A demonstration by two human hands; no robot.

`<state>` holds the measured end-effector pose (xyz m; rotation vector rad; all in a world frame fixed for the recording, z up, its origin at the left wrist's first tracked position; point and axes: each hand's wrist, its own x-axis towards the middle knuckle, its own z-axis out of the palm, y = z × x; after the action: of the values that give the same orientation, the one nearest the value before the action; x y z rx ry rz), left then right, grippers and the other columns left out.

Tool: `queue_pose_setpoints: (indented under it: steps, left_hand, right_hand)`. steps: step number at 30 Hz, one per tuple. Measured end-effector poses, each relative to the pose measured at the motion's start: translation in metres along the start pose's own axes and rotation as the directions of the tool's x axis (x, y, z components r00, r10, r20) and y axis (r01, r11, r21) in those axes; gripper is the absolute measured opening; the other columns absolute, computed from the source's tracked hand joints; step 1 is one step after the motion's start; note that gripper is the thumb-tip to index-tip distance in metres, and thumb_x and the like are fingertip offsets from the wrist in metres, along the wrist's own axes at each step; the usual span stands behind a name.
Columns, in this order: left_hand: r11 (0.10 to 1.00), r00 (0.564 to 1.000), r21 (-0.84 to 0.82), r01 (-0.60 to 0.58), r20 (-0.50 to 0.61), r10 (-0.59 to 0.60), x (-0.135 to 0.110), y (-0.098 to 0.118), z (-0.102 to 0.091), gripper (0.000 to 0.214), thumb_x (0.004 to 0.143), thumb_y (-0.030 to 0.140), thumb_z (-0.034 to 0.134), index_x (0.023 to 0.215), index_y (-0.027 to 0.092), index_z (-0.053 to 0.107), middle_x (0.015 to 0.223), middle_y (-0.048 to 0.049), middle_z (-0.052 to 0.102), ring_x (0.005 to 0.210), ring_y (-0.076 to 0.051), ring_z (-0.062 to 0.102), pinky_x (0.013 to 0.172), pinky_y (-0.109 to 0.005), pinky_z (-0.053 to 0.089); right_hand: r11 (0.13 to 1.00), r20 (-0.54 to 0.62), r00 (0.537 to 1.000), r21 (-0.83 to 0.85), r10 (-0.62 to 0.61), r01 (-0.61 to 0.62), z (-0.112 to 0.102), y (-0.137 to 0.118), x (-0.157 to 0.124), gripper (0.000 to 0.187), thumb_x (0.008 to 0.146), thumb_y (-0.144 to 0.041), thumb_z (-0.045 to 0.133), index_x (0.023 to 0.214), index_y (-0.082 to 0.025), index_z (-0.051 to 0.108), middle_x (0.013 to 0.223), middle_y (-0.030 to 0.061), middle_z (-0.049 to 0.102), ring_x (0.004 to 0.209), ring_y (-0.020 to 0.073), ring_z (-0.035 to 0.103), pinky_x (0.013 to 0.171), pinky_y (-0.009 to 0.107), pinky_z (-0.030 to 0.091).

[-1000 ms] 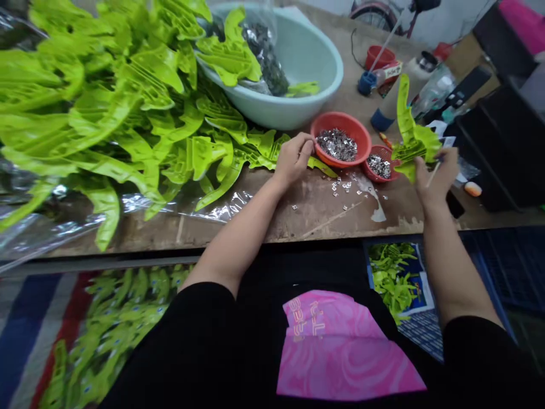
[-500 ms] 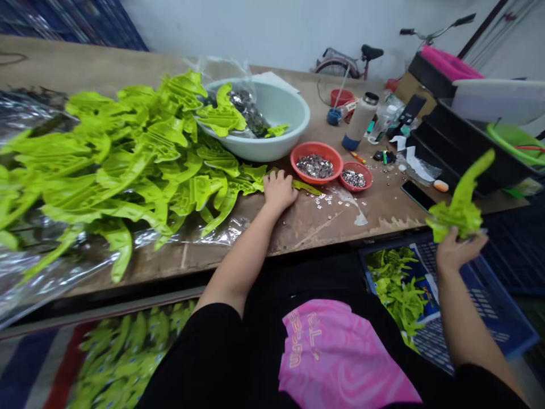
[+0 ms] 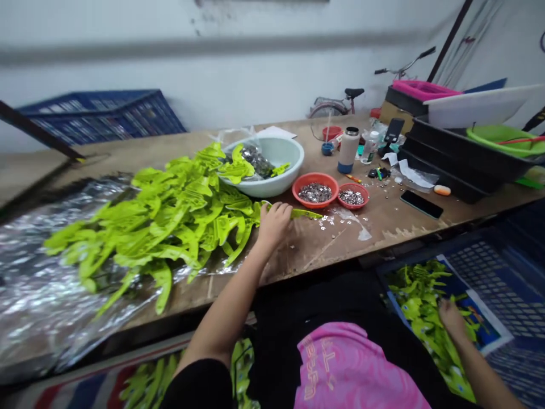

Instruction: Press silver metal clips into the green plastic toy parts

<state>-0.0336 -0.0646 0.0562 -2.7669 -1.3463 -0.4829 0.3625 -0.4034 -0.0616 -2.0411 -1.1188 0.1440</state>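
Note:
On the table, my left hand [image 3: 276,223] has its fingers curled over a curved lime-green plastic part [image 3: 307,214], whose narrow tip sticks out to the right. Left of that hand spreads a large heap of similar lime-green parts [image 3: 170,210] on clear plastic sheeting. My right hand [image 3: 452,318] is down in a blue crate [image 3: 485,267], against more lime-green parts [image 3: 419,301]; its fingers are mostly hidden and blurred. Small shiny metal clips lie in a red bowl [image 3: 315,177] and a smaller red bowl [image 3: 354,187], with several loose clips beside my left hand.
A pale blue basin [image 3: 292,162] holding dark metal pieces stands behind the heap. Farther right are a bottle [image 3: 349,150], a phone [image 3: 421,204] and a black bin [image 3: 460,165]. Below the table's front edge, more green parts lie on a striped sheet [image 3: 80,392].
My right hand has gone down from above the table's right end into the blue crate with the lime-green part it held. My left hand stays on its part. The view has tilted up.

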Motion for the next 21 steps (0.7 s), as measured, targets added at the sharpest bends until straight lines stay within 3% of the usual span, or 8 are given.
queue_pose_setpoints:
  steps: [3, 5, 7, 9, 12, 15, 18, 21]
  left_hand:
    - [0.997, 0.995, -0.002, -0.083, -0.058, 0.083, -0.015, 0.022, -0.023, 0.031, 0.1, 0.032, 0.053, 0.124, 0.021, 0.071, 0.13, -0.0145, 0.081, 0.128, -0.033, 0.074, 0.121, -0.06, 0.045]
    - [0.986, 0.974, -0.024, -0.164, -0.159, 0.159, -0.022, 0.046, -0.037, 0.03, 0.102, 0.037, 0.054, 0.124, 0.024, 0.07, 0.128, -0.0096, 0.082, 0.123, -0.028, 0.077, 0.122, -0.055, 0.045]
    - [0.953, 0.897, -0.086, -0.29, -0.371, 0.24, -0.024, 0.071, -0.049, 0.031, 0.099, 0.037, 0.058, 0.127, 0.024, 0.065, 0.124, -0.0082, 0.083, 0.116, -0.025, 0.079, 0.119, -0.05, 0.047]
    - [0.901, 0.765, -0.156, -0.405, -0.597, 0.24, -0.022, 0.091, -0.056, 0.035, 0.096, 0.032, 0.062, 0.13, 0.023, 0.06, 0.117, -0.007, 0.084, 0.108, -0.022, 0.08, 0.11, -0.044, 0.051]
    - [0.887, 0.666, -0.203, -0.414, -0.732, 0.143, -0.009, 0.099, -0.055, 0.033, 0.097, 0.029, 0.061, 0.129, 0.023, 0.057, 0.113, -0.0066, 0.083, 0.103, -0.02, 0.079, 0.101, -0.042, 0.052]
    - [0.94, 0.765, -0.203, -0.275, -0.638, 0.086, 0.008, 0.079, -0.043, 0.037, 0.101, 0.031, 0.061, 0.137, 0.021, 0.061, 0.129, -0.0122, 0.08, 0.122, -0.026, 0.075, 0.106, -0.047, 0.05]
    - [0.981, 0.908, -0.181, -0.076, -0.418, -0.006, 0.018, 0.044, -0.028, 0.047, 0.1, 0.041, 0.066, 0.145, 0.026, 0.065, 0.154, -0.0131, 0.068, 0.151, -0.038, 0.057, 0.118, -0.06, 0.045]
    - [0.973, 0.949, -0.195, 0.12, -0.265, -0.17, 0.025, 0.007, -0.012, 0.054, 0.096, 0.047, 0.072, 0.147, 0.031, 0.065, 0.17, -0.014, 0.051, 0.16, -0.047, 0.042, 0.121, -0.07, 0.042]
  right_hand:
    - [0.991, 0.067, 0.997, 0.128, -0.035, 0.026, 0.025, -0.031, 0.044, 0.071, 0.092, -0.093, 0.041, 0.069, -0.029, 0.062, 0.073, 0.0092, 0.07, 0.067, 0.0327, 0.072, 0.062, 0.052, 0.061]
    - [0.966, 0.186, 0.972, 0.239, -0.143, 0.097, 0.048, -0.074, 0.069, 0.068, 0.089, -0.092, 0.049, 0.073, -0.029, 0.067, 0.086, 0.0111, 0.078, 0.087, 0.0366, 0.078, 0.086, 0.056, 0.065]
    - [0.908, 0.236, 0.925, 0.37, -0.298, 0.198, 0.073, -0.131, 0.083, 0.067, 0.068, -0.096, 0.071, 0.083, -0.03, 0.067, 0.099, 0.009, 0.08, 0.108, 0.0367, 0.077, 0.107, 0.054, 0.06]
    - [0.761, 0.155, 0.871, 0.571, -0.466, 0.306, 0.099, -0.188, 0.087, 0.081, 0.034, -0.082, 0.098, 0.083, -0.03, 0.059, 0.099, 0.0074, 0.077, 0.107, 0.0377, 0.073, 0.107, 0.056, 0.059]
    - [0.595, 0.001, 0.873, 0.732, -0.488, 0.332, 0.137, -0.254, 0.085, 0.07, 0.048, -0.062, 0.103, 0.08, -0.029, 0.05, 0.082, 0.0009, 0.062, 0.08, 0.026, 0.061, 0.085, 0.047, 0.059]
    - [0.561, -0.002, 0.905, 0.784, -0.426, 0.266, 0.173, -0.287, 0.094, 0.048, 0.081, -0.057, 0.084, 0.084, -0.028, 0.047, 0.076, -0.0031, 0.049, 0.068, 0.0172, 0.046, 0.068, 0.034, 0.048]
    - [0.533, 0.061, 0.932, 0.832, -0.359, 0.151, 0.205, -0.301, 0.121, 0.048, 0.082, -0.056, 0.076, 0.085, -0.027, 0.038, 0.077, -0.005, 0.041, 0.067, 0.0135, 0.04, 0.062, 0.028, 0.041]
    - [0.533, 0.168, 0.939, 0.846, -0.301, 0.02, 0.227, -0.308, 0.158, 0.055, 0.078, -0.056, 0.072, 0.085, -0.027, 0.026, 0.077, -0.0063, 0.037, 0.065, 0.0121, 0.04, 0.06, 0.026, 0.041]
